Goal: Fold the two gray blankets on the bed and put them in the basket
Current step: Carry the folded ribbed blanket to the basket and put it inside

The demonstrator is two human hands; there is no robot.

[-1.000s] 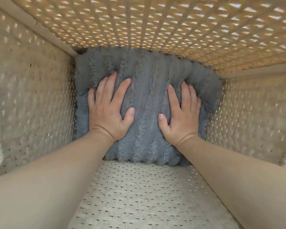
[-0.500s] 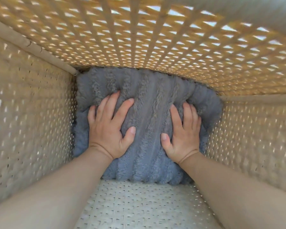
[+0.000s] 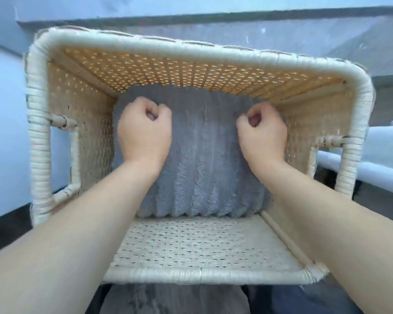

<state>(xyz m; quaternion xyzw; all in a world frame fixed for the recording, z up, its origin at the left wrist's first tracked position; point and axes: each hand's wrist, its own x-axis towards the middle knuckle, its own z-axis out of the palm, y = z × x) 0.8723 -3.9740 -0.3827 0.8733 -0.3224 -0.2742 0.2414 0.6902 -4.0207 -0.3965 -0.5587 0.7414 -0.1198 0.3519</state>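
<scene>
Currently, left hand (image 3: 145, 132) and right hand (image 3: 262, 134) are curled into empty fists, level with each other, over the folded gray blanket (image 3: 202, 166). It lies directly beneath both, equally near, at the bottom of the basket (image 3: 191, 274), ribs running front-to-back.

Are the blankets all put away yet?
Half done, it seems. One folded blanket lies in the basket. The left hand and right hand hover over it, fingers curled, holding nothing. Gray fuzzy cloth outside the near rim may be the second blanket, left to go in.

Woven basket (image 3: 145, 45) holds one folded gray blanket (image 3: 202, 159).
</scene>
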